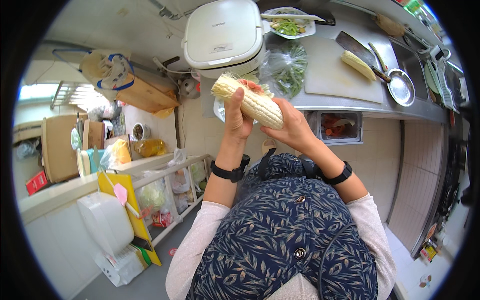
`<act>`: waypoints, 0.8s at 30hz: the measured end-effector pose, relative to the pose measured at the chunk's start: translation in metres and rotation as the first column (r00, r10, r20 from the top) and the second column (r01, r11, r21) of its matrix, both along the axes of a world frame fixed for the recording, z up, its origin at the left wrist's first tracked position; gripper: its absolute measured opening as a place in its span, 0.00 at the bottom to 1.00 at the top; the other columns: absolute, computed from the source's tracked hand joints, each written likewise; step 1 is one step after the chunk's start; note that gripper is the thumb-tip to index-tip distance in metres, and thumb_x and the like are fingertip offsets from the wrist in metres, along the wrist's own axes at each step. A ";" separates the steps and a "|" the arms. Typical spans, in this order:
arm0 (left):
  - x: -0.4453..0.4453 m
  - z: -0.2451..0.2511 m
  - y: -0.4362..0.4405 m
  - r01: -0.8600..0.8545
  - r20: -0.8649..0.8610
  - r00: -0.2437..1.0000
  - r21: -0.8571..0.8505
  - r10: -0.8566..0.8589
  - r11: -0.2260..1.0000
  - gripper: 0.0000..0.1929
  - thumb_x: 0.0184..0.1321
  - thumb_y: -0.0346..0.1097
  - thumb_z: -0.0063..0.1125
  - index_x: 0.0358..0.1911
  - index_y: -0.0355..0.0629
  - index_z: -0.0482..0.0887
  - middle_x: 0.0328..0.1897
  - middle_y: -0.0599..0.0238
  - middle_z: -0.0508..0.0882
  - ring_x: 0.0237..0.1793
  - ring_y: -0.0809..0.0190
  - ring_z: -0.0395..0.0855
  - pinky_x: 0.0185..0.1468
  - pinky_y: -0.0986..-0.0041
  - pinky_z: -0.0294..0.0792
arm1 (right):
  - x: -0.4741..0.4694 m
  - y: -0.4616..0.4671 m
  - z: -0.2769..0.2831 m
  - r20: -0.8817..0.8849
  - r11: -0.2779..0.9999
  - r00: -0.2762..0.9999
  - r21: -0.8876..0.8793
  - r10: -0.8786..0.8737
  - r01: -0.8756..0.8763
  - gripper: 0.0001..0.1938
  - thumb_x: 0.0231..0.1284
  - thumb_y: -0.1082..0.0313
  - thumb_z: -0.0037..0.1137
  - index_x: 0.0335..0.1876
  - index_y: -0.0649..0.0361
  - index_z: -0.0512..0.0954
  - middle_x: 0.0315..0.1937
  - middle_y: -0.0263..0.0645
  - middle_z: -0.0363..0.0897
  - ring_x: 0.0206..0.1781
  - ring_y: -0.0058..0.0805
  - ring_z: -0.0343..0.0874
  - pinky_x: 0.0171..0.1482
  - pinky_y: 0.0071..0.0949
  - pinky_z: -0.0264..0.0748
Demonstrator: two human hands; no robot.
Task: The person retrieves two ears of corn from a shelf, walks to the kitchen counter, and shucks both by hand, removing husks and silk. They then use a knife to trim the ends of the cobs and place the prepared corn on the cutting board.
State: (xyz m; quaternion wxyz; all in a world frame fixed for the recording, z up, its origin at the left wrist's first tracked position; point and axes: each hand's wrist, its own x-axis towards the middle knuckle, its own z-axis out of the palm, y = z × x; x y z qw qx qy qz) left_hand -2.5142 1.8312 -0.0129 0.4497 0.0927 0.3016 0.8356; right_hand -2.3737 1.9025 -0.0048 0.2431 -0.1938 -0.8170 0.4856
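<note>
A pale ear of corn (258, 107) is held up in front of me, its kernels bare and silk strands clinging to the upper left end. My left hand (240, 112) grips it near that silky end, thumb along the side. Around the lower right end, my right hand (292, 122) has its fingers closed. Some pale husk shows behind the ear, partly hidden by it. On the white cutting board (330, 84) lies a second ear of corn (358, 65), beside a cleaver (354, 47) with a dark blade.
A white rice cooker (225, 33) stands behind my hands. Right of it sit a plastic bag of green vegetables (288, 69) and a dish of cut vegetables (288, 26). A small metal pan (401, 88) rests near the sink (412, 67). Below the counter edge hangs a grey bin (339, 127).
</note>
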 end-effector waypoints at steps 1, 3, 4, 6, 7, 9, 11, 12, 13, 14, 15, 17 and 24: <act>0.001 -0.001 0.005 0.072 0.015 0.997 0.030 -0.072 0.997 0.17 0.55 0.38 0.63 0.44 0.45 0.71 0.39 0.66 0.77 0.44 0.62 0.77 0.55 0.66 0.71 | 0.007 0.004 0.002 0.004 0.996 0.999 -0.082 0.032 -0.032 0.28 0.45 0.63 0.70 0.52 0.63 0.69 0.39 0.43 0.77 0.40 0.41 0.78 0.43 0.33 0.76; 0.003 -0.004 0.019 0.223 0.038 0.973 0.108 -0.228 0.969 0.16 0.54 0.35 0.61 0.44 0.45 0.71 0.39 0.66 0.77 0.43 0.62 0.77 0.55 0.66 0.71 | 0.024 0.011 0.006 0.018 0.903 0.993 -0.418 0.113 -0.095 0.27 0.48 0.60 0.69 0.51 0.64 0.69 0.36 0.41 0.77 0.37 0.34 0.79 0.38 0.28 0.77; 0.006 -0.006 0.029 0.295 0.089 0.945 0.189 -0.315 0.937 0.15 0.52 0.33 0.60 0.43 0.46 0.72 0.38 0.66 0.77 0.42 0.62 0.77 0.55 0.67 0.71 | 0.034 0.016 0.007 0.011 0.757 0.987 -0.642 0.163 -0.118 0.26 0.50 0.59 0.68 0.51 0.65 0.70 0.36 0.39 0.77 0.36 0.30 0.79 0.36 0.26 0.77; 0.017 -0.010 0.048 0.403 0.145 0.876 0.306 -0.461 0.863 0.16 0.52 0.34 0.61 0.43 0.46 0.72 0.37 0.67 0.76 0.41 0.63 0.77 0.54 0.67 0.71 | 0.051 0.019 0.006 -0.111 0.465 0.976 -0.865 0.185 -0.187 0.26 0.54 0.55 0.65 0.51 0.65 0.70 0.35 0.36 0.76 0.34 0.20 0.78 0.32 0.18 0.76; 0.025 -0.013 0.059 0.454 0.161 0.829 0.367 -0.536 0.812 0.16 0.52 0.34 0.61 0.43 0.46 0.72 0.36 0.67 0.76 0.40 0.63 0.76 0.54 0.67 0.71 | 0.061 0.020 0.005 -0.166 0.307 0.973 -0.929 0.161 -0.209 0.26 0.54 0.54 0.64 0.51 0.65 0.70 0.35 0.37 0.77 0.33 0.21 0.79 0.32 0.20 0.77; 0.042 -0.018 0.080 0.526 0.192 0.754 0.395 -0.628 0.753 0.14 0.54 0.34 0.60 0.43 0.47 0.71 0.35 0.69 0.74 0.38 0.65 0.75 0.51 0.68 0.72 | 0.077 0.019 0.001 -0.312 0.040 0.947 -0.948 0.075 -0.315 0.26 0.55 0.54 0.63 0.51 0.65 0.70 0.36 0.38 0.77 0.34 0.23 0.79 0.33 0.20 0.77; 0.062 -0.025 0.100 0.598 0.197 0.674 0.421 -0.712 0.682 0.14 0.56 0.35 0.59 0.43 0.46 0.70 0.35 0.70 0.73 0.39 0.67 0.75 0.50 0.69 0.72 | 0.094 0.018 -0.006 -0.211 0.160 0.976 -0.966 -0.045 -0.201 0.26 0.53 0.54 0.64 0.51 0.65 0.70 0.37 0.39 0.77 0.33 0.24 0.79 0.30 0.21 0.77; 0.074 -0.028 0.107 0.595 0.261 0.710 0.275 -0.654 0.755 0.12 0.56 0.35 0.59 0.41 0.46 0.72 0.33 0.70 0.74 0.36 0.67 0.75 0.46 0.70 0.73 | 0.105 0.019 -0.008 -0.130 0.240 0.985 -0.965 -0.110 -0.101 0.26 0.53 0.54 0.64 0.51 0.64 0.70 0.37 0.39 0.77 0.34 0.24 0.79 0.30 0.21 0.77; 0.087 -0.031 0.116 0.600 0.275 0.729 0.187 -0.628 0.778 0.11 0.56 0.35 0.59 0.40 0.46 0.72 0.31 0.70 0.75 0.35 0.67 0.76 0.46 0.70 0.73 | 0.116 0.021 -0.011 -0.073 0.311 0.981 -0.950 -0.181 -0.013 0.26 0.53 0.54 0.65 0.51 0.64 0.70 0.37 0.39 0.77 0.34 0.23 0.79 0.29 0.21 0.77; 0.099 -0.034 0.125 0.597 0.288 0.751 0.088 -0.594 0.798 0.10 0.56 0.36 0.59 0.39 0.46 0.73 0.30 0.70 0.76 0.34 0.66 0.76 0.45 0.71 0.73 | 0.126 0.025 -0.014 0.019 0.399 0.977 -0.911 -0.213 0.104 0.27 0.52 0.54 0.65 0.51 0.64 0.69 0.38 0.37 0.77 0.34 0.21 0.78 0.30 0.21 0.77; 0.113 -0.038 0.133 0.586 0.300 0.778 -0.031 -0.552 0.810 0.09 0.56 0.36 0.59 0.38 0.45 0.74 0.29 0.69 0.76 0.33 0.66 0.77 0.45 0.71 0.73 | 0.138 0.029 -0.017 0.148 0.513 0.957 -0.818 -0.251 0.261 0.26 0.52 0.56 0.66 0.51 0.65 0.69 0.38 0.38 0.77 0.34 0.23 0.79 0.31 0.21 0.77; 0.143 -0.045 0.142 0.467 0.168 0.884 -0.255 -0.437 0.847 0.11 0.56 0.37 0.63 0.36 0.44 0.75 0.28 0.67 0.78 0.29 0.66 0.77 0.39 0.73 0.74 | 0.160 0.032 -0.022 0.311 0.673 0.881 -0.569 -0.355 0.472 0.26 0.51 0.59 0.66 0.50 0.65 0.69 0.37 0.40 0.78 0.35 0.27 0.80 0.34 0.22 0.77; 0.209 -0.063 0.170 0.477 0.075 0.874 -0.320 -0.480 0.819 0.11 0.56 0.33 0.64 0.38 0.43 0.75 0.29 0.66 0.80 0.30 0.64 0.80 0.37 0.71 0.75 | 0.224 0.037 -0.034 0.235 0.727 0.694 0.325 -0.681 0.605 0.27 0.41 0.61 0.67 0.47 0.65 0.67 0.35 0.48 0.74 0.37 0.45 0.79 0.39 0.37 0.78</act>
